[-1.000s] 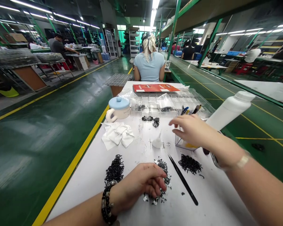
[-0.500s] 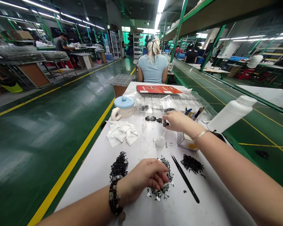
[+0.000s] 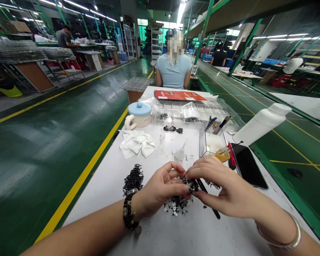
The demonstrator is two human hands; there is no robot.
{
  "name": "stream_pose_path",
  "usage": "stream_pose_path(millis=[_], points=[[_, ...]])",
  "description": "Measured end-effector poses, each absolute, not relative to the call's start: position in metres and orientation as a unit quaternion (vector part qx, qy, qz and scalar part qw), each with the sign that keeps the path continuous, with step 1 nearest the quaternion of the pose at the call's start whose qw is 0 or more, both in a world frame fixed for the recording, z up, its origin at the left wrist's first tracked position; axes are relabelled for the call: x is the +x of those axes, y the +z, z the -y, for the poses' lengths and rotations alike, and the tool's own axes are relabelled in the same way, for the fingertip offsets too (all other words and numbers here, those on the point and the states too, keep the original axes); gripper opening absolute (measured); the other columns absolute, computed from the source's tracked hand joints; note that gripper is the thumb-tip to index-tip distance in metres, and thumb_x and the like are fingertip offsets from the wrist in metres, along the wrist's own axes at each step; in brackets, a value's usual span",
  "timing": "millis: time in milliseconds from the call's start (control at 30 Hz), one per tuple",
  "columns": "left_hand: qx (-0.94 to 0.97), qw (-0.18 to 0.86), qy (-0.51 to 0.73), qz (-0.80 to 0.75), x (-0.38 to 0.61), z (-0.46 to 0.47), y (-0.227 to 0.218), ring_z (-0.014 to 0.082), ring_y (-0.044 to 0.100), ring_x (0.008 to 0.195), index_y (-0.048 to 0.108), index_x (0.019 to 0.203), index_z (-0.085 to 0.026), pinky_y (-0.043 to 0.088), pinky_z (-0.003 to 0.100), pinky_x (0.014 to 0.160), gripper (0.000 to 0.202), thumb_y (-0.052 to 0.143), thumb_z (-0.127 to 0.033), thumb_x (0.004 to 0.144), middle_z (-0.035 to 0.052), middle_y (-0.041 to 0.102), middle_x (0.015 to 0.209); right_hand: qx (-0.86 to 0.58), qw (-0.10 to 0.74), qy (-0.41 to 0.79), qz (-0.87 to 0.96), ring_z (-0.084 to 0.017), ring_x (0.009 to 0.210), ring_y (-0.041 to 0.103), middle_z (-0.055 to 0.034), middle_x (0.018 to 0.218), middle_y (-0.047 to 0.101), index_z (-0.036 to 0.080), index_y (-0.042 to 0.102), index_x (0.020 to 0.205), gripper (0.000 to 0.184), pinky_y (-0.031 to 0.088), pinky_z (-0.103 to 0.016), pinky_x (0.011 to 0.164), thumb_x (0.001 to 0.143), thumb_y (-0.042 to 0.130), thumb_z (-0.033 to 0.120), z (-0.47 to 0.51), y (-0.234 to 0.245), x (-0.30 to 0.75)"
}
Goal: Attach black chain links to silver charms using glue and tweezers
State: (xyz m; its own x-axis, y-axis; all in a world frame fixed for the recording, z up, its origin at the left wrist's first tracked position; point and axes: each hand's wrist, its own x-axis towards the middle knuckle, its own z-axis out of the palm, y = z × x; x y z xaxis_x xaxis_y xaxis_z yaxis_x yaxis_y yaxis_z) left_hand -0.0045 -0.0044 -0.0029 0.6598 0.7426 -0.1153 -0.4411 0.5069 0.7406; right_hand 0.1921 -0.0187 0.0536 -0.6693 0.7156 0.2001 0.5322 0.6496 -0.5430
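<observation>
My left hand [image 3: 161, 186] and my right hand [image 3: 218, 185] meet low over the white table, both closing on a small cluster of dark metal parts [image 3: 190, 185]. Below them lies a heap of silver and black metal pieces [image 3: 177, 205]. A tangled black pile [image 3: 133, 179] sits just left of my left hand. Black tweezers [image 3: 215, 211] lie partly hidden under my right hand, which also covers most of a smaller black pile [image 3: 212, 184].
A lidded mug [image 3: 139, 114], white cloth [image 3: 137, 144] and clear compartment tray [image 3: 192, 112] stand on the table. To the right are an acrylic holder [image 3: 212, 140], black phone [image 3: 248, 165] and white bottle [image 3: 261, 124]. A co-worker [image 3: 173, 71] sits beyond the table.
My right hand has come forward from the table's middle to meet my left hand. My left hand has risen slightly from the heap. A black phone now shows at the right.
</observation>
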Motion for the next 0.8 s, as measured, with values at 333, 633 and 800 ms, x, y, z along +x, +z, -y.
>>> stream_pose_path(millis=[333,633,800], points=[[0.428,0.781,0.366,-0.269,-0.008,0.006,0.001,0.012,0.059,0.097,0.058,0.094,-0.015,0.049,0.021,0.08,0.033,0.077,-0.01,0.068,0.0059,0.064,0.109,-0.625,0.331,0.327,0.627,-0.014,0.065,0.055,-0.0076,0.099,0.054,0.018,0.039,0.11,0.043,0.046,-0.03,0.057,0.079,0.054,0.045,-0.028,-0.007,0.176],[0.474,0.747,0.376,-0.276,-0.009,0.008,-0.002,0.0141,0.059,0.102,0.058,0.089,-0.017,0.046,0.028,0.093,0.03,0.077,-0.011,0.067,0.0044,0.065,0.106,-0.622,0.351,0.291,0.637,-0.016,0.067,0.048,-0.0014,0.074,0.049,0.02,0.043,0.063,0.024,0.039,-0.031,0.063,0.067,0.065,0.031,-0.053,-0.024,0.158],[0.48,0.736,0.381,-0.289,-0.007,0.008,-0.004,0.0146,0.059,0.1,0.056,0.087,-0.018,0.047,0.028,0.09,0.029,0.077,-0.012,0.067,0.0042,0.063,0.106,-0.567,0.442,0.386,0.578,-0.015,0.063,0.055,0.0018,0.066,0.053,0.022,0.037,0.07,0.032,0.045,-0.03,0.06,0.069,0.065,0.037,-0.044,-0.009,0.164]])
